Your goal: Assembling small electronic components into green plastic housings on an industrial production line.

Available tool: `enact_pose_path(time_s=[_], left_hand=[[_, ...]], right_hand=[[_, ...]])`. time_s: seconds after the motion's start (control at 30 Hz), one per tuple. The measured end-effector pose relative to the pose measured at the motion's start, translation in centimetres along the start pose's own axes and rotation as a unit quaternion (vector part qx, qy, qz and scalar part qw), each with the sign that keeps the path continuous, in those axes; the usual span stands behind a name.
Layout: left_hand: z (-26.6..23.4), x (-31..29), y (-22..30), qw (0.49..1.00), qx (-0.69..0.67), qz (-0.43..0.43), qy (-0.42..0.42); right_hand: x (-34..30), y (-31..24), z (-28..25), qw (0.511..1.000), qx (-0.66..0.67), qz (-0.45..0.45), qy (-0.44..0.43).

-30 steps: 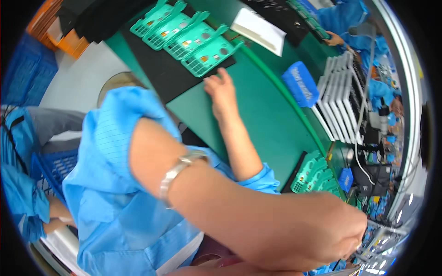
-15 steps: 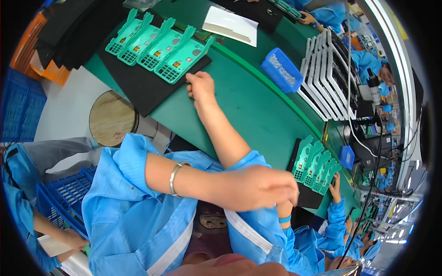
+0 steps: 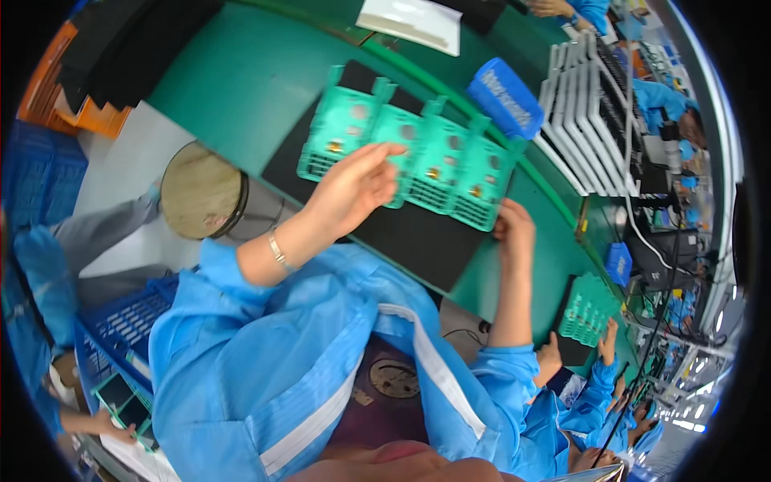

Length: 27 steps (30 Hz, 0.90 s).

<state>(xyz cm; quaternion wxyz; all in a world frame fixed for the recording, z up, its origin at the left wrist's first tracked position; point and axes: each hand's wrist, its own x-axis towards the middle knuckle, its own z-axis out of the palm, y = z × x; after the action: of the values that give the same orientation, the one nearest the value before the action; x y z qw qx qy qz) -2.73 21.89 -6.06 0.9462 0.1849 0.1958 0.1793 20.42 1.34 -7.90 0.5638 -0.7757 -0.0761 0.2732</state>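
Several green plastic housings (image 3: 482,181) with grid-like ends stand in a row on a black mat (image 3: 418,249) in front of me. My left hand (image 3: 357,189), with a metal bracelet at the wrist, hovers over the left part of the row. Its fingers are loosely bent and apart, with nothing visible in them, and it hides part of the housings. At the mat's right edge, beside the last housing, my right hand (image 3: 516,229) has its fingers closed on the mat.
Beyond the row stand a blue bin (image 3: 504,98) of small pale parts and a rack of white frames (image 3: 574,120). A sheet of paper (image 3: 411,22) lies at the back. To the right, another person's hands are at a second mat of green housings (image 3: 588,309). A round stool (image 3: 202,191) stands left.
The mat with its housings has moved right along the bench, my right hand at its edge. My left hand has swung back from the far right to above the row.
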Motion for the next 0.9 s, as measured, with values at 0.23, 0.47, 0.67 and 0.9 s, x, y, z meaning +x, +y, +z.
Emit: enact_pose_path(time_s=[0.23, 0.47, 0.67, 0.9], left_hand=[[-1.4, 0.0, 0.3, 0.998, -0.023, 0.009, -0.057], [0.5, 0.6, -3.4, 0.996, -0.006, 0.01, -0.089], [1.4, 0.3, -4.4, 0.995, -0.01, 0.005, -0.095], [1.2, 0.8, -5.4, 0.994, 0.01, -0.017, -0.105]], right_hand=[[-3.6, 1.4, -0.7, 0.937, -0.206, -0.239, 0.152], [-9.1, -2.8, 8.4, 0.819, -0.273, -0.498, -0.081], [-8.4, -2.4, 10.8, 0.784, -0.28, -0.546, -0.092], [-8.0, -2.1, 10.5, 0.771, -0.308, -0.551, -0.084]])
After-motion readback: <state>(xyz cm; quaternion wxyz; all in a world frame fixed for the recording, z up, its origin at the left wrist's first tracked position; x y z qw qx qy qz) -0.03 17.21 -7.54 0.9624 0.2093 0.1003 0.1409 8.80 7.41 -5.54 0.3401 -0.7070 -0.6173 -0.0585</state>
